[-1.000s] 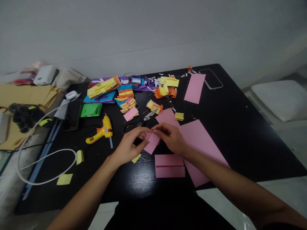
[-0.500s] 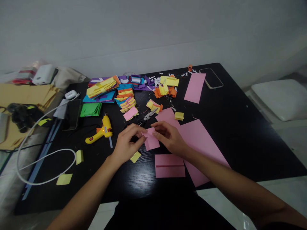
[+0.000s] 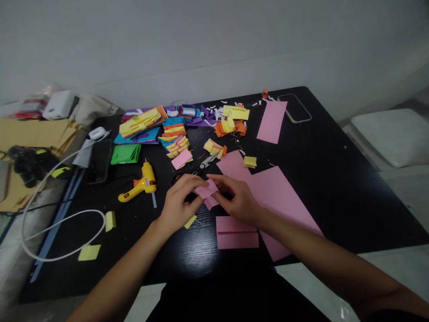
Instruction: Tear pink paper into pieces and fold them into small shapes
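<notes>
My left hand (image 3: 181, 203) and my right hand (image 3: 236, 199) meet over the middle of the black table (image 3: 335, 179). Between their fingertips they pinch a small pink paper piece (image 3: 208, 193), folded over on itself and held just above the tabletop. A folded pink card (image 3: 237, 232) with a dark crease line lies right below my right hand. A large pink sheet (image 3: 278, 197) spreads under my right wrist. Scissors (image 3: 205, 164) lie just beyond my fingers.
A yellow glue gun (image 3: 142, 184) lies left of my left hand. Stacks of coloured folded papers (image 3: 157, 129) and scraps fill the far side. A pink strip (image 3: 272, 121) and a phone (image 3: 294, 108) lie at the back right. A white cable (image 3: 63, 223) loops at left.
The pink piece has been folded smaller between my fingers. Both hands dropped slightly toward the table and closed in on it.
</notes>
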Demonstrator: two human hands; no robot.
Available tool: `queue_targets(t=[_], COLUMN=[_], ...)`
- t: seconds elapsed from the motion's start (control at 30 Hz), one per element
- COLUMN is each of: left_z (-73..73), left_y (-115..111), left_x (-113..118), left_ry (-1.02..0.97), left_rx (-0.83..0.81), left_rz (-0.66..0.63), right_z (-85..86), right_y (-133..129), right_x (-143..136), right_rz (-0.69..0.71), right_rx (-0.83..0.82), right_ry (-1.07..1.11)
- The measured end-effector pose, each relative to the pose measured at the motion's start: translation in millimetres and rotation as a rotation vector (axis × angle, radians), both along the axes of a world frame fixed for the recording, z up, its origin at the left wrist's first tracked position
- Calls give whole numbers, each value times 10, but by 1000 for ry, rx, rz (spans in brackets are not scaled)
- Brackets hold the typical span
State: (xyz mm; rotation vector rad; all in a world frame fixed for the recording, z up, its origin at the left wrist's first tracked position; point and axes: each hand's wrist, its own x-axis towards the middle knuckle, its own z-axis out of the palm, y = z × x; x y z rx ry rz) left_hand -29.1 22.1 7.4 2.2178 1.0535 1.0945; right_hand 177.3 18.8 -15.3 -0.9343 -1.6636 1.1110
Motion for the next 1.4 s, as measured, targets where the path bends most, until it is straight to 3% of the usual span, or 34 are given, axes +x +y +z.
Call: queue_targets(t=[0.33,0.57,1.4], left_z=[-6,-56,30], left_y=[-20,-38,-49], left_x=[-4,-48,-14], left_ry=[-22,-48,-30], left_rx=[-13,-98,-34], left_rz=[20,108,70], right_z=[22,35,54], right_y=[-8,2,-26], right_x=[-3,0,13], right_rz=[-4,-48,-9], right_rx=[-32,-51,-51], right_ry=[20,51,66])
